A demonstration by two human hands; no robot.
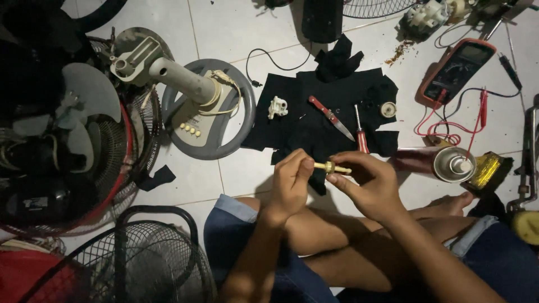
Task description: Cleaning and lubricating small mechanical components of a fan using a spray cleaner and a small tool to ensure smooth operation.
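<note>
Tiled floor (236, 22), cream shaft (332, 167) between both hands' grip

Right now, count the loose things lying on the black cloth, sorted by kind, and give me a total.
Knife with red handle: 1
Screwdriver with red handle: 1
White plastic part: 1
Small round gear-like part: 1
Total: 4, all on the black cloth.

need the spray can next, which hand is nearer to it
Right. The right hand sits just left of the spray can; the left hand is farther left, beyond it.
</note>
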